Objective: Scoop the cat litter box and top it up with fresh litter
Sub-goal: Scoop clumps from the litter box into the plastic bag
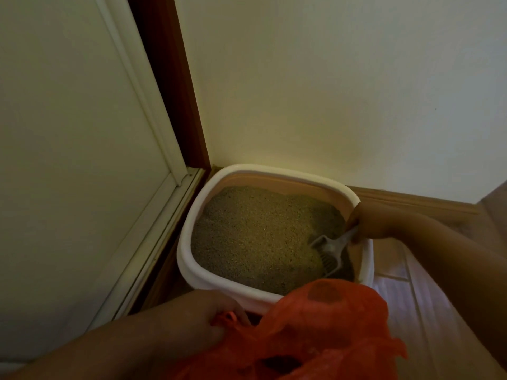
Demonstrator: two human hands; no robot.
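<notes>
Head view, looking down into a room corner. Cream wall (329, 91) fills the back; a pale panelled door (68, 160) stands at left, with a dark reddish-brown frame (175, 86) between door and wall. Wooden skirting (406, 200) runs along the wall's foot at right.

Litter box (189, 220): white, rounded, high rim, set on the floor tight in the corner, just beside the door frame and the wall. Litter (252, 234) inside: tan, granular, surface uneven, higher toward the back.

Red plastic bag (315, 333): thin, crumpled, in the near foreground, overlapping the box's near rim.

Left hand (219, 316): low in frame, fingers curled round a bunched edge of the bag, gripping it, just beside the box's near rim.

Right hand (365, 223): reaches over the box's right rim, fingers closed round the scoop's handle.

Scoop (327, 249): grey, slotted, in the box's right near corner, head angled down into the litter. Whether it carries anything cannot be told.
</notes>
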